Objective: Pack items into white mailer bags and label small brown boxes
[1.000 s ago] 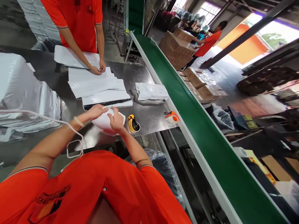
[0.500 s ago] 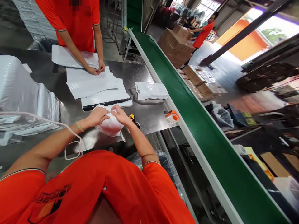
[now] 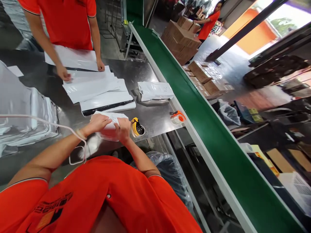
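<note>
In front of my body is a white plastic parcel (image 3: pixel 109 132), pinkish on its near side. My left hand (image 3: pixel 100 122) grips its upper left part, with fingers bent over the top. On the right side my right hand (image 3: pixel 123 128) closes around the parcel's edge, thumb towards the left hand. Just right of it stands a yellow and black tape dispenser (image 3: pixel 137 127). Beyond the parcel, white mailing bags (image 3: pixel 107 100) lie fanned out, one with a black strip along its edge. The undersides of both hands are hidden.
Across the metal table (image 3: pixel 157 119), a co-worker in red (image 3: pixel 65 26) handles white bags. A wrapped parcel (image 3: pixel 155 90) and an orange tape dispenser (image 3: pixel 178 117) lie by the green conveyor belt (image 3: pixel 201 116). Stacked white bags (image 3: pixel 36 110) and a pale cord (image 3: pixel 55 124) are at left.
My right hand has turned and moved down the parcel's right side, uncovering the yellow dispenser. The co-worker's hands have come apart, one shifting left. The whole view has shifted slightly.
</note>
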### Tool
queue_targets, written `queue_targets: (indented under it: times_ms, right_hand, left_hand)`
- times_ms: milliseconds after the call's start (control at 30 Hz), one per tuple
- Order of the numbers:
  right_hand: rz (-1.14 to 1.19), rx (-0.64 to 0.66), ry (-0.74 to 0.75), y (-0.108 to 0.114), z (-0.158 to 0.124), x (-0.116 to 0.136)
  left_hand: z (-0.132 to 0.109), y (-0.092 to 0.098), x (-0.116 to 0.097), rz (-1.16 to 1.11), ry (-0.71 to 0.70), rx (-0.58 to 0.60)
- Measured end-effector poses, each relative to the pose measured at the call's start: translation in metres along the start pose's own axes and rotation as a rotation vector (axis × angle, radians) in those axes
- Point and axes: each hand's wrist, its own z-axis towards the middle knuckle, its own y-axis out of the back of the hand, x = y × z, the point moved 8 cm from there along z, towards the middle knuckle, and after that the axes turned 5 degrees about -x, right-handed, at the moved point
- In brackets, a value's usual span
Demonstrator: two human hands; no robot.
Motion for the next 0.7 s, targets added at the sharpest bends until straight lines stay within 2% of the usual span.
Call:
queue_targets:
  times_ms: [133, 200, 300, 367, 433, 533, 633, 700]
  right_hand:
    - [-0.035, 0.204, -0.005, 0.001, 0.022, 0.005]
    - [-0.078, 0.308, -0.031, 0.004, 0.030, 0.006]
    - [-0.115, 0.420, -0.095, 0.008, 0.037, 0.009]
    - [-0.122, 0.464, -0.119, 0.010, 0.039, 0.012]
    - [-0.130, 0.486, -0.123, 0.011, 0.041, 0.013]
    - [-0.130, 0.532, -0.100, 0.013, 0.044, 0.014]
    - [-0.123, 0.591, -0.053, 0.018, 0.047, 0.016]
    - [-0.128, 0.616, -0.017, 0.024, 0.049, 0.017]
  left_hand:
    - [-0.007, 0.001, -0.003, 0.063, -0.040, -0.003]
    - [-0.011, 0.002, -0.005, 0.103, -0.067, -0.081]
    - [-0.022, 0.001, -0.014, 0.187, -0.150, -0.258]
    - [-0.028, -0.003, -0.021, 0.235, -0.206, -0.304]
    - [-0.026, -0.009, -0.025, 0.257, -0.229, -0.264]
    - [-0.013, -0.015, -0.025, 0.237, -0.238, -0.124]
    - [0.002, -0.015, -0.021, 0.181, -0.193, -0.017]
    - [0.007, -0.013, -0.019, 0.161, -0.160, 0.006]
